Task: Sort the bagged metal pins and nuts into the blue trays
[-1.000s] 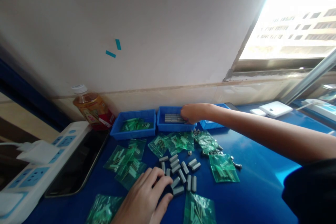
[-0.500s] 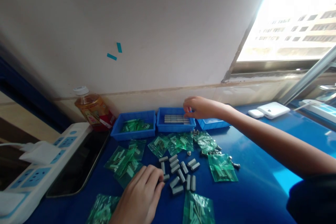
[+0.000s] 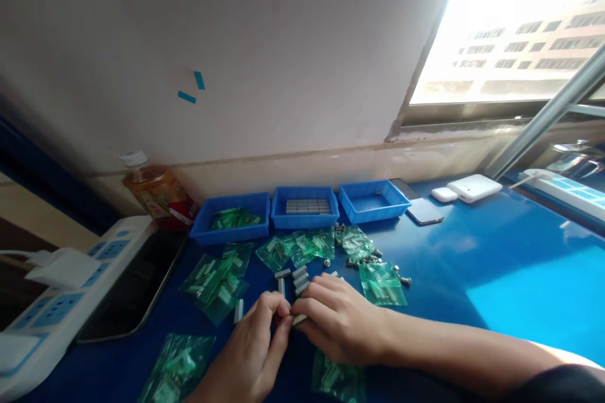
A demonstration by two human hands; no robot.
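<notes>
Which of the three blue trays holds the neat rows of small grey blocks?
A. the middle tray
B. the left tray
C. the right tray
A: the middle tray holds the grey blocks in rows; the left tray holds green bags.

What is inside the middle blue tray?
The middle tray holds grey blocks laid flat in neat rows. Its near wall hides the front edge of the floor, so whether more blocks lie there cannot be seen.
</notes>
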